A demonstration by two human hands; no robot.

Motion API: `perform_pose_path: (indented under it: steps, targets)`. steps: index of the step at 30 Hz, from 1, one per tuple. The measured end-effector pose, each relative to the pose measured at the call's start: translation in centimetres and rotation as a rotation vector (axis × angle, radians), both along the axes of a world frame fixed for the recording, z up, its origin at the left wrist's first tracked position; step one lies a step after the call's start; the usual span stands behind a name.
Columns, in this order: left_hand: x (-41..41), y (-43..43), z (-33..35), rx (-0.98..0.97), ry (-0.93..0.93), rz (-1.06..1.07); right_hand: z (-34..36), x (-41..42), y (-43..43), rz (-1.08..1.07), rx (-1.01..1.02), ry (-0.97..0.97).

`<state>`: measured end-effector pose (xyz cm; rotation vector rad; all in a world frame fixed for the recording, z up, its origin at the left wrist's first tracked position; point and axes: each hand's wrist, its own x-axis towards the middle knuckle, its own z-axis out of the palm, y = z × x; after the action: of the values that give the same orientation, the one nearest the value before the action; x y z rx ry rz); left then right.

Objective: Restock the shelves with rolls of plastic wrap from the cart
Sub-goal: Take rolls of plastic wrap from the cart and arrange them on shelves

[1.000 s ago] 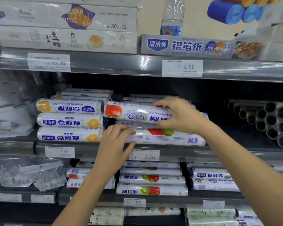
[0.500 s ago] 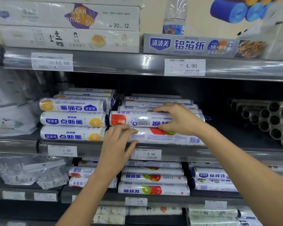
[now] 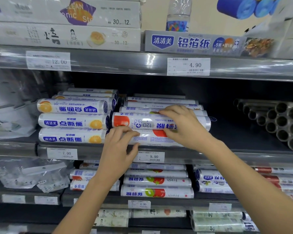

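Right hand (image 3: 184,127) curls over the top roll (image 3: 137,121), thumb beneath it. Left hand (image 3: 120,149) pinches the lower roll (image 3: 150,138) on the shelf (image 3: 91,152), fingers above, thumb below.

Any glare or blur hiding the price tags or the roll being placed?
Head view: glare streaks the upper shelf rail and the lower roll; the 4.90 tag reads clearly, the 12.00 tag is soft; the top roll under the right hand is sharp; the frame's edges bend.
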<state>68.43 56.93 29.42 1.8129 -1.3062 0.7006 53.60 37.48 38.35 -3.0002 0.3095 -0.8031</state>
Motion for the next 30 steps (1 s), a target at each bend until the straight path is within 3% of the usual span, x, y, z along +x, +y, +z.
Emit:
perform_pose_path:
  steps: [4, 6, 19, 30]
  targets:
    - [-1.7, 1.1, 0.0, -0.006, -0.018, 0.014, -2.2, -1.5, 2.3, 0.046, -0.137, -0.237]
    - [-2.6, 1.8, -0.9, 0.059, -0.007, 0.011, -3.7, -2.7, 3.6, 0.054, -0.152, -0.24]
    - [-7.8, 5.7, -14.7, 0.591, 0.095, -0.152, -21.2, -12.8, 9.7, -0.326, 0.098, 0.202]
    - [-13.9, 9.5, -23.9, 0.905, 0.061, -0.494, -33.6, -25.4, 24.8, -0.918, 0.421, 0.359]
